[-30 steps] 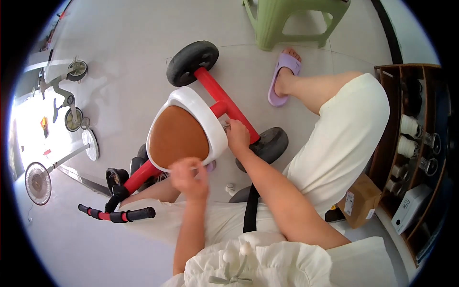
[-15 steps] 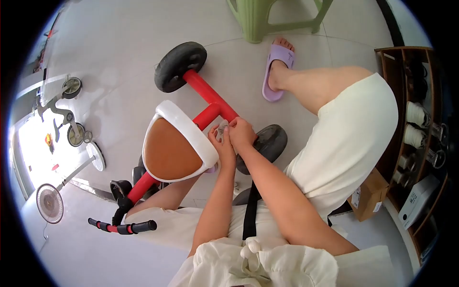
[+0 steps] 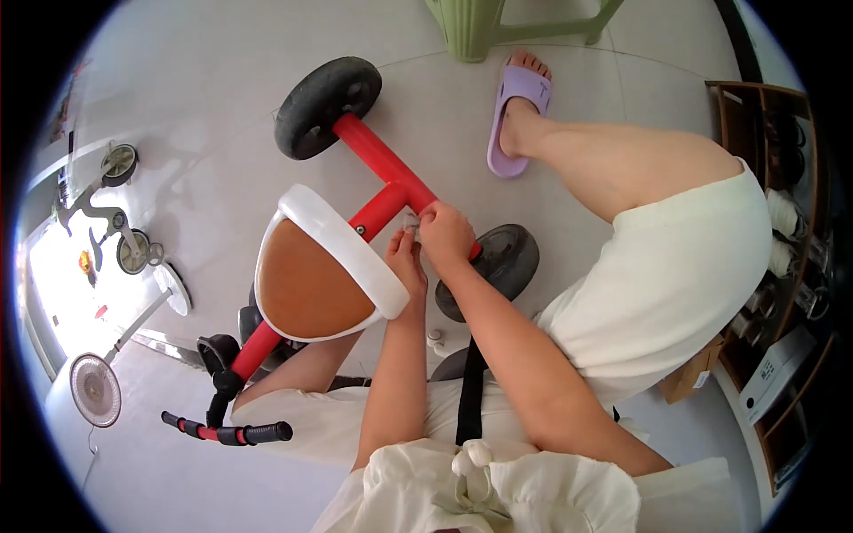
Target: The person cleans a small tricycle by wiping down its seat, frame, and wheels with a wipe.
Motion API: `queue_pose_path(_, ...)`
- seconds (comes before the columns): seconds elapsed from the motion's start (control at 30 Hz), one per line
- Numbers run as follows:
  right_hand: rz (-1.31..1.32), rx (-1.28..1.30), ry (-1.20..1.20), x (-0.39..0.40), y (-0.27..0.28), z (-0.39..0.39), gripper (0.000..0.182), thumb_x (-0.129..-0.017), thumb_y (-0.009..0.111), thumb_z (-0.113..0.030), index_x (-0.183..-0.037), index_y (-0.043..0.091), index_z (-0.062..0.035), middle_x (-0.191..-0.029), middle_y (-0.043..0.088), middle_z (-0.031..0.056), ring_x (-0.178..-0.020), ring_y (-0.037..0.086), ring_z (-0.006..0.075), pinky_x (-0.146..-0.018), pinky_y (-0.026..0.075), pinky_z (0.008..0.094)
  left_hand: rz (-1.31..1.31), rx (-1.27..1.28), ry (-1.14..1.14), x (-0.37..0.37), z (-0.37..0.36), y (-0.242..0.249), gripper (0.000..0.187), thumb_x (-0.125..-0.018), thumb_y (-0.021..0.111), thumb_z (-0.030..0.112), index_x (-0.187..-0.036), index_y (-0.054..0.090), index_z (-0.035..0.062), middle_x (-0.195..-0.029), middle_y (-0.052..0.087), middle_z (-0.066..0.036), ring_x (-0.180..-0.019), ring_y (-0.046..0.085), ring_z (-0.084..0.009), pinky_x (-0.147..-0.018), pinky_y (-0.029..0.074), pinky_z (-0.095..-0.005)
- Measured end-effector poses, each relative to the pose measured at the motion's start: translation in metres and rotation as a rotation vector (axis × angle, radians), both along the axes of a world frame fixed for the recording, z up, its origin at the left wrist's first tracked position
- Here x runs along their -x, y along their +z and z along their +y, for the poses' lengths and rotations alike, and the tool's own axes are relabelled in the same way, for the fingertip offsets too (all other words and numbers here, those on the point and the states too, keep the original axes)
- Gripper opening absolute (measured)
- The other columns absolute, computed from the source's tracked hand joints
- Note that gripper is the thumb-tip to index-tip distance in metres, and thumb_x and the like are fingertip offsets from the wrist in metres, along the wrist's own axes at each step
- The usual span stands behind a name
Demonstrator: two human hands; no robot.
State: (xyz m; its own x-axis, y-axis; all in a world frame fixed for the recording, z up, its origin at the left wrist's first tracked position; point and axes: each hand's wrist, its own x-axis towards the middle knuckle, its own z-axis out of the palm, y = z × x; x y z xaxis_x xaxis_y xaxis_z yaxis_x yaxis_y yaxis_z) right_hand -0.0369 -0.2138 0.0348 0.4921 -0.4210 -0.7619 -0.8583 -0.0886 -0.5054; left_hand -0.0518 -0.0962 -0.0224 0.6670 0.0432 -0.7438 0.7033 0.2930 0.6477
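Note:
A red-framed children's ride-on balance bike stands in front of me, its red rear axle tube [image 3: 382, 155] running between two black wheels. My left hand [image 3: 407, 264] is closed, its fingertips pinching a small crumpled greyish-white piece [image 3: 410, 222], perhaps tissue or cloth, just under the tube. My right hand [image 3: 447, 236] lies against the tube's near end with its fingers curled down beside the same piece. Their tips are partly hidden. Left of my hands is the brown seat [image 3: 311, 282] with its white rim. The near rear wheel [image 3: 503, 266] sits by my right wrist.
Black-gripped handlebars [image 3: 227, 433] extend at lower left. A green stool [image 3: 469, 31] stands at the top, near my purple slipper [image 3: 508, 124]. A shoe rack [image 3: 755, 426] with a cardboard box [image 3: 689, 373] is on the right. A white fan [image 3: 94, 391] stands far left.
The view has shifted slightly, and my right knee appears further right. Both hands stay together at the axle tube, with the greyish piece now more covered by my fingers.

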Motion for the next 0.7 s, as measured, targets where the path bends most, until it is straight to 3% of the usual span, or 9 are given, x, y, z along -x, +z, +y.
queue_pose_path(0.07,-0.252,0.301,-0.111,0.001,-0.010,-0.001,0.026,-0.085,0.068,-0.018,-0.109,0.069,-0.0090,-0.109,0.067,0.0149,-0.106,0.062,0.0334,-0.086,0.051,0.0451,-0.039,-0.066,0.070,-0.003,-0.003,-0.006,0.034,-0.096,0.061,0.010,-0.125,0.054,-0.0052,-0.115,0.063,-0.011,-0.101,0.062,-0.0186,-0.088,0.050,-0.0281)
queue_pose_path(0.17,-0.222,0.334,-0.035,-0.002,-0.020,-0.002,0.039,-0.082,0.070,-0.014,-0.121,0.067,-0.0093,-0.110,0.066,0.0124,-0.108,0.060,0.0331,-0.088,0.049,0.0448,-0.118,-0.136,0.129,-0.016,-0.018,0.000,0.029,-0.095,0.062,0.006,-0.122,0.055,-0.0040,-0.111,0.064,-0.011,-0.101,0.062,-0.0185,-0.086,0.051,-0.0276)
queue_pose_path(0.33,-0.192,0.184,-0.016,0.000,-0.026,-0.005,0.044,-0.080,0.073,-0.015,-0.123,0.067,-0.0094,-0.112,0.066,0.0129,-0.106,0.061,0.0340,-0.088,0.050,0.0438,-0.176,-0.191,0.138,-0.017,-0.037,-0.013,0.032,-0.095,0.063,0.007,-0.123,0.058,-0.0064,-0.107,0.065,-0.009,-0.097,0.062,-0.0171,-0.081,0.050,-0.0261)
queue_pose_path(0.43,-0.181,0.182,-0.030,-0.001,-0.023,-0.006,0.042,-0.081,0.072,-0.014,-0.122,0.068,-0.0097,-0.113,0.065,0.0124,-0.105,0.062,0.0339,-0.088,0.050,0.0431,-0.161,-0.406,0.059,-0.009,-0.041,-0.018,0.030,-0.094,0.064,0.007,-0.118,0.063,-0.0088,-0.102,0.067,-0.010,-0.090,0.064,-0.0173,-0.078,0.051,-0.0272)
queue_pose_path(0.5,-0.181,0.187,-0.032,-0.001,-0.021,-0.005,0.041,-0.081,0.072,-0.014,-0.121,0.068,-0.0098,-0.113,0.065,0.0120,-0.105,0.062,0.0338,-0.088,0.050,0.0430,-0.281,-0.643,-0.060,-0.006,-0.042,-0.015,0.022,-0.092,0.066,0.009,-0.105,0.070,-0.0082,-0.103,0.068,-0.011,-0.088,0.065,-0.0186,-0.075,0.052,-0.0304)
queue_pose_path(0.63,-0.176,0.183,-0.024,-0.001,-0.018,-0.006,0.040,-0.082,0.071,-0.015,-0.121,0.068,-0.0112,-0.114,0.065,0.0098,-0.105,0.062,0.0330,-0.089,0.050,0.0427,-0.458,-0.840,-0.184,-0.006,-0.049,0.004,0.019,-0.089,0.067,0.007,-0.102,0.073,-0.0050,-0.094,0.069,-0.011,-0.082,0.066,-0.0176,-0.071,0.054,-0.0298)
queue_pose_path(0.7,-0.173,0.181,-0.022,-0.001,-0.018,-0.006,0.040,-0.082,0.071,-0.016,-0.121,0.068,-0.0114,-0.114,0.065,0.0094,-0.106,0.062,0.0327,-0.089,0.050,0.0427,-0.555,-1.018,-0.358,-0.007,-0.045,0.005,0.018,-0.086,0.069,0.005,-0.101,0.075,-0.0012,-0.095,0.070,-0.012,-0.081,0.067,-0.0200,-0.071,0.054,-0.0306)
